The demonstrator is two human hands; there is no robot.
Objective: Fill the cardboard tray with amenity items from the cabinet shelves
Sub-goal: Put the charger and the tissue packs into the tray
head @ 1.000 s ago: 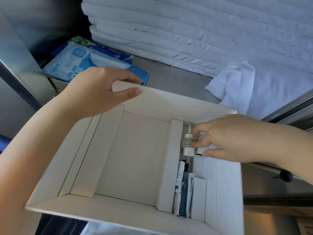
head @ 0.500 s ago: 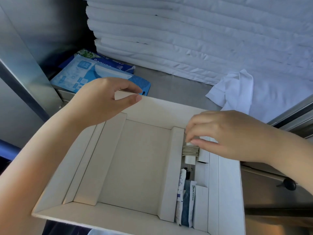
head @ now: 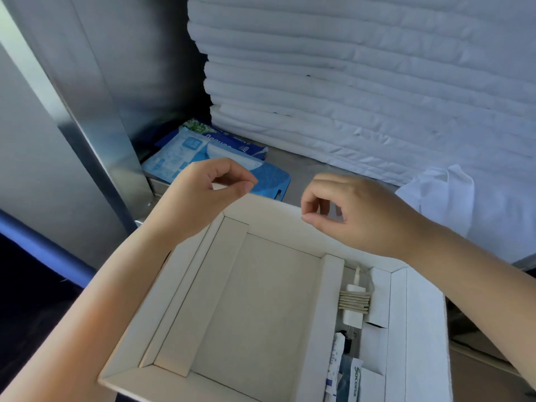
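Hovering loosely curled, gripping nothing: left hand (head: 203,195) and right hand (head: 356,216), above far rim of pale cardboard tray (head: 275,221) at steel shelf's (head: 307,175) front edge. Holds cord-wrapped white item (head: 354,303) and sachets (head: 355,381) in narrow right compartment.

In the right slot of the cardboard tray (head: 269,221) lies a cable bundle (head: 355,303), sachets (head: 345,375) before it.

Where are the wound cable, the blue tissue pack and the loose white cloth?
wound cable (head: 354,300), head view, on the middle of its coils.
blue tissue pack (head: 269,177), head view, on its dark blue near corner.
loose white cloth (head: 441,192), head view, on its upper fold.
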